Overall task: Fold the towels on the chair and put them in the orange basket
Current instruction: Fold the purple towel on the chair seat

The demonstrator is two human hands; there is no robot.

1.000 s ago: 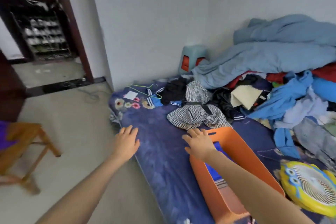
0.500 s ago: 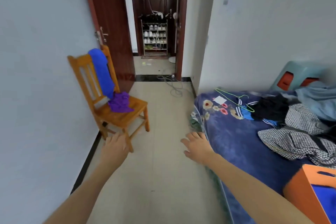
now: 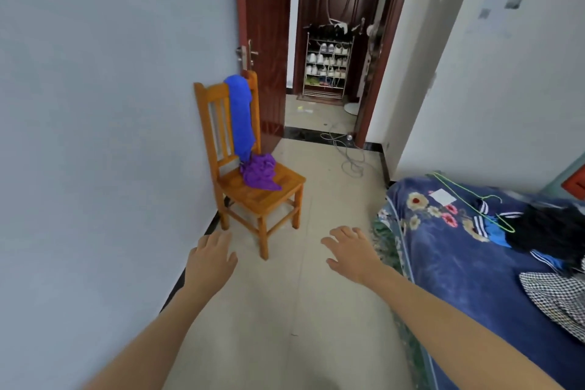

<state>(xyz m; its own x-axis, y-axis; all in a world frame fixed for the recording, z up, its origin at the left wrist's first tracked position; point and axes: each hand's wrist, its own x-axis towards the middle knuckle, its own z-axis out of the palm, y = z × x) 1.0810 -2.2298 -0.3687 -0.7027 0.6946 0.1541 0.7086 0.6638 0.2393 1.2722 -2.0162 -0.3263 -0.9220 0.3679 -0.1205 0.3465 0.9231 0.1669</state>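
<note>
From the head view, the left hand and right hand reach forward over pale floor tiles, fingers spread and relaxed, holding nothing. Ahead of them, well apart, stands a slatted wooden chair; a plush blue towel drapes over its back and a crumpled purple towel lies on the seat. A floral blue bedspread borders the right.
</note>
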